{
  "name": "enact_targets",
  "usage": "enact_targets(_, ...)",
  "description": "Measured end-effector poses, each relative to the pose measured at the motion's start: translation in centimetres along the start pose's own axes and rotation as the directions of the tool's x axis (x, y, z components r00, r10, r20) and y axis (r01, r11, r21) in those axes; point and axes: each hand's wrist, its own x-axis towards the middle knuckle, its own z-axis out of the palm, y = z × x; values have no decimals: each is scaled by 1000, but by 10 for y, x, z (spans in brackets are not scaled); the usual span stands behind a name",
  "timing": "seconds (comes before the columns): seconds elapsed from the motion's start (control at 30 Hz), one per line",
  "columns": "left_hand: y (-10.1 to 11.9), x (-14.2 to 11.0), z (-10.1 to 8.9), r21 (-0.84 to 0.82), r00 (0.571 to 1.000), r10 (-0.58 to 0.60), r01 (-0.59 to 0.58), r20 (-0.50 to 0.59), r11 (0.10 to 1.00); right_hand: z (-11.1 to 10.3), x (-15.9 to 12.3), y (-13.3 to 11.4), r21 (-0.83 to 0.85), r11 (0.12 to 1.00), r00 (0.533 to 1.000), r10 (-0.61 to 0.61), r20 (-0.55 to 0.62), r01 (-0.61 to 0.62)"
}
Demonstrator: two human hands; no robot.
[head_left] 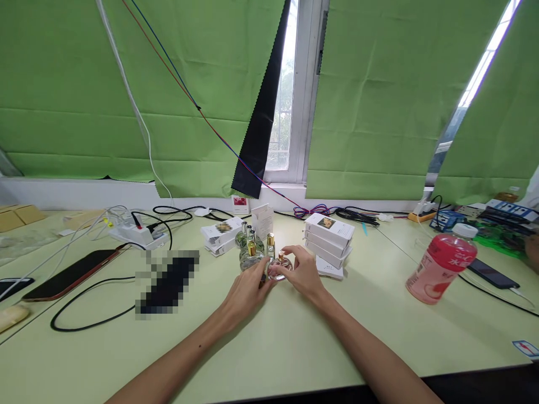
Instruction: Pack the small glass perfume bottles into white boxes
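Note:
Both my hands meet at the middle of the pale green table (pixel 273 348). My right hand (pixel 302 273) curls its fingers round a small round perfume bottle (pixel 280 265) with a gold cap. My left hand (pixel 248 289) touches the same bottle from the left, fingers pinched against it. Just behind stand several more small perfume bottles (pixel 251 248) with gold and silver caps, upright and close together.
White boxes are stacked at the right (pixel 329 240) and left (pixel 221 234) of the bottles. A pink drink bottle (pixel 440 268) leans at the right. A phone (pixel 69 274), black cables (pixel 90 322) and a power strip (pixel 135 233) lie at the left. Green curtains hang behind.

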Motion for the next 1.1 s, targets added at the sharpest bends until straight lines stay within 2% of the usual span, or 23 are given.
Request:
enact_targets(0.17,1,0,0,-33,1000,1,-1,7,999,4,-2,2,-17,999,998,29,59,-28)
enact_targets(0.47,2,0,0,-117,1000,5,-3,16,993,9,-3,3,15,999,998,43,54,-44)
enact_targets(0.77,3,2,-1,-140,998,-51,54,21,989,7,-3,-2,33,996,993,76,85,-79)
enact_targets(1.1,5,2,0,-89,1000,-1,1,-2,996,6,-6,-5,180,983,998,-46,53,36)
